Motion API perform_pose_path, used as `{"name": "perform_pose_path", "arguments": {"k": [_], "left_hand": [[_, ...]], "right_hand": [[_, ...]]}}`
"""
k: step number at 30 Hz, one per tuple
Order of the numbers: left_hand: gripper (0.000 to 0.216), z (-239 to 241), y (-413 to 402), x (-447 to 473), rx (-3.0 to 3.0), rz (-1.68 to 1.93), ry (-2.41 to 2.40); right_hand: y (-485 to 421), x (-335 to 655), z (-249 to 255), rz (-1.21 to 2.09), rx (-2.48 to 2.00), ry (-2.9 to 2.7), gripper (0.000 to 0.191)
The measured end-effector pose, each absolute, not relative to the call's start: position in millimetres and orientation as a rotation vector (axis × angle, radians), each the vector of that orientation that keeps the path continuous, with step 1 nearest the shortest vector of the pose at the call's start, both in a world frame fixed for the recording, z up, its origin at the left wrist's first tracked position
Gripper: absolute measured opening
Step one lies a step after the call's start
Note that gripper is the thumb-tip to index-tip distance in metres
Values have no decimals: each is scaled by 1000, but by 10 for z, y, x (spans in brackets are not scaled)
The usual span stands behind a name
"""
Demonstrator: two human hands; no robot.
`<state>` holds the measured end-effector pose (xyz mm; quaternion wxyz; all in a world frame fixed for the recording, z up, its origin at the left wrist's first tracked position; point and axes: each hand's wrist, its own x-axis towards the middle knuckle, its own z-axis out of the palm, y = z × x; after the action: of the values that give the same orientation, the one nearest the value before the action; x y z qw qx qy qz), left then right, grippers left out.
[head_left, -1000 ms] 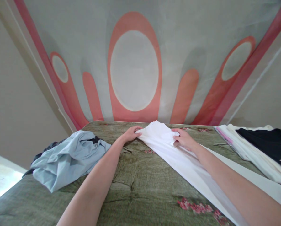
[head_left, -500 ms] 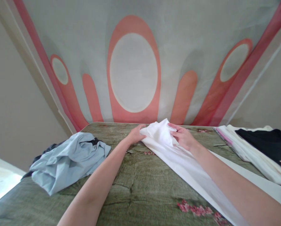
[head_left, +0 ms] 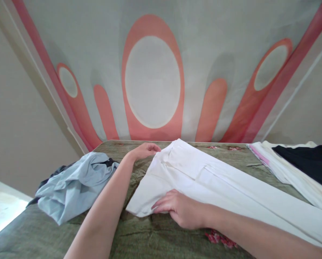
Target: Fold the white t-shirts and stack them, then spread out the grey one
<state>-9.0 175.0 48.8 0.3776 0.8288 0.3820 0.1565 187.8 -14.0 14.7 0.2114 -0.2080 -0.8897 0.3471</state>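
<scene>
White trousers (head_left: 217, 180) lie stretched across the table, their broad end to the left and their length running off toward the lower right. At the far left edge of that end is my left hand (head_left: 146, 150), fingers curled and closed at the cloth; its thumb is mostly hidden. My right hand (head_left: 181, 208) is closed on the near edge of the white cloth, fingers over the top, close to the lower left corner. Small folds cross the fabric between the two hands.
A crumpled light blue garment (head_left: 77, 183) lies on the left over something dark. At the right is a stack of folded clothes (head_left: 282, 162) with a black garment (head_left: 303, 158) on top. The wood-patterned table (head_left: 139, 237) meets a patterned backdrop (head_left: 204, 32) behind.
The bunched end of the white trousers has been spread out flat. My right hand has come nearer and to the left; my left hand has shifted slightly left.
</scene>
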Motion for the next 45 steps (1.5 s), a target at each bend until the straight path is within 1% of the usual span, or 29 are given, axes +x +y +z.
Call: {"name": "perform_pose_path", "arguments": {"k": [2, 5, 6, 8, 10, 11, 12, 14, 15, 17, 19, 21, 23, 26, 31, 37, 42, 45], "left_hand": [[32, 467, 1728, 26, 2172, 352, 991], [34, 421, 1670, 204, 2301, 232, 978], [37, 403, 1653, 245, 2334, 209, 987], [38, 367, 1631, 289, 2369, 192, 997], [33, 340, 1630, 286, 2361, 185, 962], [29, 332, 1635, 273, 2341, 178, 937], [25, 328, 1641, 256, 2316, 171, 920], [22, 328, 1652, 222, 2257, 156, 932], [23, 329, 1656, 209, 2229, 149, 957], [25, 326, 1658, 196, 2186, 167, 1019], [28, 308, 1663, 197, 2152, 222, 1075], [28, 277, 1676, 204, 2127, 282, 1115], [27, 243, 1693, 213, 2115, 303, 1145], [26, 204, 1705, 239, 2188, 320, 1208], [22, 186, 1664, 353, 2275, 338, 1310], [17, 230, 1599, 434, 2274, 287, 1448], [16, 210, 1574, 429, 2258, 202, 1478], [27, 255, 1554, 450, 2345, 247, 1434]], "right_hand": [[-168, 1851, 107, 892, -575, -2517, 46], [-188, 1878, 186, 892, -558, -2577, 42], [-198, 1903, 247, 915, -554, -2600, 43], [-227, 1985, 412, 980, -559, -2635, 54], [-254, 2111, 608, 1023, -599, -2662, 64], [-257, 2188, 700, 1018, -641, -2679, 64], [-247, 2273, 778, 989, -704, -2687, 56], [-177, 2444, 865, 893, -895, -2680, 35], [-118, 2522, 866, 823, -1004, -2666, 27], [35, 2644, 789, 660, -1212, -2649, 22], [193, 2709, 650, 516, -1347, -2674, 24], [317, 2725, 511, 453, -1384, -2722, 28], [389, 2713, 417, 441, -1360, -2766, 29], [419, 2690, 373, 425, -1337, -2769, 26], [414, 2690, 353, 319, -1424, -2748, 24], [424, 2672, 312, 225, -1492, -2722, 22], [420, 2675, 312, 260, -1488, -2750, 21], [402, 2680, 325, 299, -1466, -2784, 22]]}}
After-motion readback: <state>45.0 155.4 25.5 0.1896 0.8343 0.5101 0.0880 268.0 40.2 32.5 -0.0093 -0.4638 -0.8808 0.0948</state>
